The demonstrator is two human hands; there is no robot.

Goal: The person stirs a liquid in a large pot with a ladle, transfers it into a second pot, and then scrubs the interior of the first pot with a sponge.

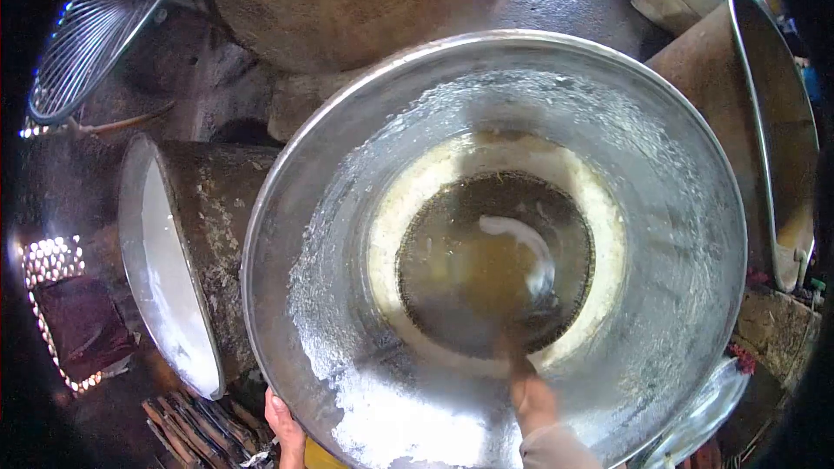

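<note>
A large, deep metal pot (695, 208) fills the middle of the view, its inner wall streaked with a whitish residue. Dark, shiny liquid (439, 252) lies at its bottom, ringed by a pale band. My left hand (285, 427) grips the pot's outer edge at the lower left. Inside the pot, my right hand (534, 399) is closed around the short brownish handle of a tool (511, 343) that reaches down to the liquid. Motion blurs this hand, and the tool's far end appears only as a brownish round smear.
A tilted vessel with white contents (165, 269) stands at the left. Below it lie split sticks of wood (204, 430). A tall metal vessel (712, 78) is at the right, a large brown one (365, 0) at the back. A wire rack (95, 52) is at upper left.
</note>
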